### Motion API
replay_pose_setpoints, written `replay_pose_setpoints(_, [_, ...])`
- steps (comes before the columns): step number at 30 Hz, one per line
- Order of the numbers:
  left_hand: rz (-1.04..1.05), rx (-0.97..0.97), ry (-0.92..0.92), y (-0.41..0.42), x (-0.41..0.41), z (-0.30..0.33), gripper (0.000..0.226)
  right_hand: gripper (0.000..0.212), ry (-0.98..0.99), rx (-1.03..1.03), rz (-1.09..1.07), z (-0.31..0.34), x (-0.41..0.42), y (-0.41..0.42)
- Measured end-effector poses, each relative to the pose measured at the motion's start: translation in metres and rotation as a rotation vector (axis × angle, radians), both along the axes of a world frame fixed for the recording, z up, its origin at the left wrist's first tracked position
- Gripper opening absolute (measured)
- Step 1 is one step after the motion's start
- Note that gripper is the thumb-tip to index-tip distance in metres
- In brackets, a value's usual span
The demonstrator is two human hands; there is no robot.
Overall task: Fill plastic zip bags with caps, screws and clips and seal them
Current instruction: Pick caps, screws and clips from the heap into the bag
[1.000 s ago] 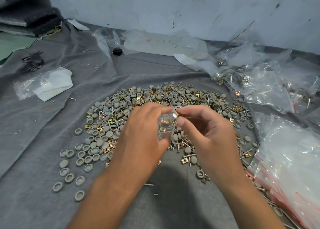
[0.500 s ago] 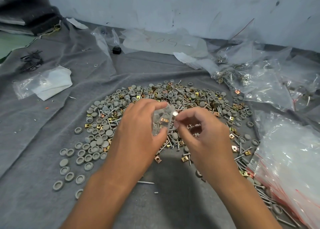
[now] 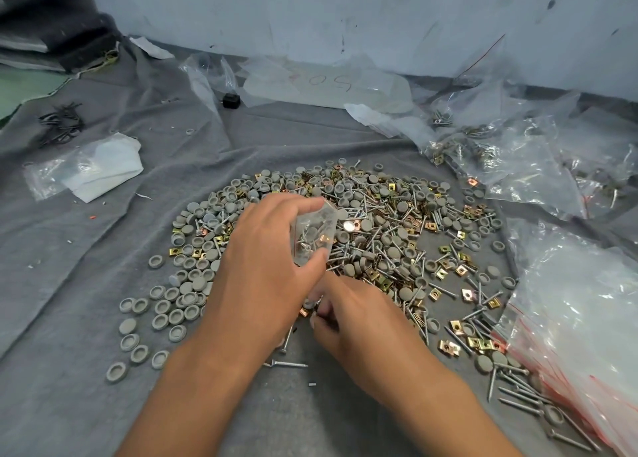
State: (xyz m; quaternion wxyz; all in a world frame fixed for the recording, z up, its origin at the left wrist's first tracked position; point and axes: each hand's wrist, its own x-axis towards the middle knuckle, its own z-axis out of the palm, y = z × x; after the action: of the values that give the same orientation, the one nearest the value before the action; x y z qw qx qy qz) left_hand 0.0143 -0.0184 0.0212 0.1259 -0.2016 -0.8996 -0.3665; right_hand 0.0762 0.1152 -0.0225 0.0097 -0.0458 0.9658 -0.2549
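My left hand (image 3: 266, 266) grips a small clear zip bag (image 3: 312, 237) that holds grey caps, screws and a gold clip, just above the pile. Beneath and in front of it, my right hand (image 3: 348, 315) reaches down to the near edge of the pile with its fingers curled; whatever the fingertips pinch is hidden under my left hand. The pile (image 3: 379, 229) of grey round caps, silver screws and gold clips spreads over the grey cloth (image 3: 103, 249). Loose grey caps (image 3: 162, 304) lie to the left of my hands.
A stack of empty zip bags with red strips (image 3: 580, 336) lies at the right. Filled and crumpled clear bags (image 3: 500, 153) sit at the back right. A white folded bag (image 3: 86, 170) and black clips (image 3: 58, 125) lie at the left. A wall runs behind.
My right hand has left the bag's mouth and dropped toward me, down to the near edge of the pile. My left hand still holds the bag, moved slightly left.
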Motion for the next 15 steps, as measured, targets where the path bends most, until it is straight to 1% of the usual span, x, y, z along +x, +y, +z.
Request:
replay_pose_setpoints(3, [-0.002, -0.001, 0.001, -0.0006, -0.0005, -0.0005, 0.051, 0.007, 0.011, -0.005, 0.046, 0.0012, 0.0002, -0.0013])
replay_pose_setpoints(9, [0.0, -0.007, 0.0, -0.0012, 0.0004, -0.001, 0.051, 0.027, 0.014, 0.131, 0.104, -0.0002, -0.0025, -0.0015])
replay_pose_setpoints(12, [0.001, -0.009, -0.003, -0.0012, 0.0016, -0.0003, 0.051, 0.028, 0.019, 0.196, 0.098, -0.0018, -0.0024, -0.0029])
replay_pose_setpoints(15, [0.0, -0.01, -0.006, -0.0012, 0.0021, 0.0003, 0.051, 0.028, 0.007, 0.192, 0.093, -0.0007, -0.0012, -0.0031])
